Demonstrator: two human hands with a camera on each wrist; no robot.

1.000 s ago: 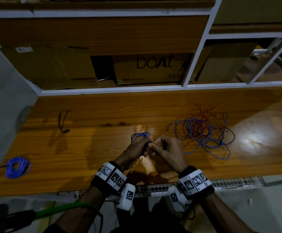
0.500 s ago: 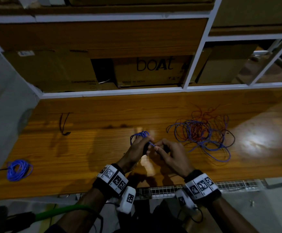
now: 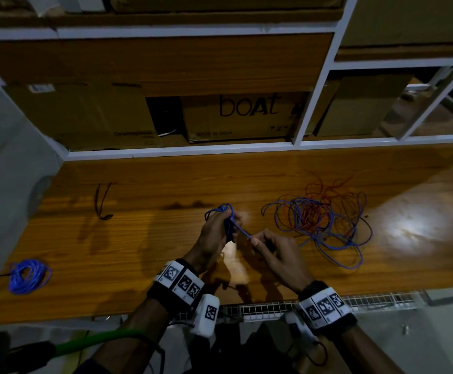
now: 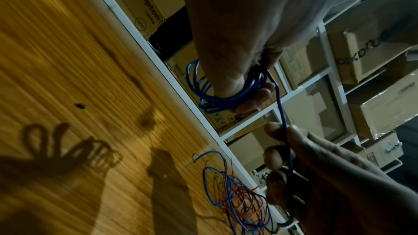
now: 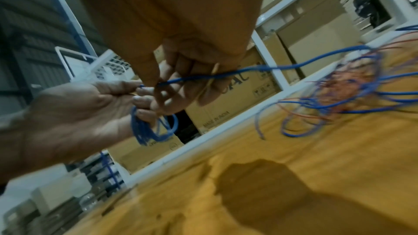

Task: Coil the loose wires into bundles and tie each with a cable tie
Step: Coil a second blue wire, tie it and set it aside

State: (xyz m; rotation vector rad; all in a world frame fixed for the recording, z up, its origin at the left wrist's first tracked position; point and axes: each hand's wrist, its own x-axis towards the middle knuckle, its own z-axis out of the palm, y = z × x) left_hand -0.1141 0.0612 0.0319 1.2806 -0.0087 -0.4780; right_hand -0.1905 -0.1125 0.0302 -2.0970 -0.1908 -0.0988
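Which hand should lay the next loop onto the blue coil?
Right, probably. The right hand pinches the free blue strand running toward the loose tangle; the left hand grips the coil.

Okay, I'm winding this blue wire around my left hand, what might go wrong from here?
The strand your right hand feeds runs back into the mixed pile of blue and red wires, so pulling may drag red wire along or snag. The small blue coil sits loosely in your left hand and could spring open before tying.
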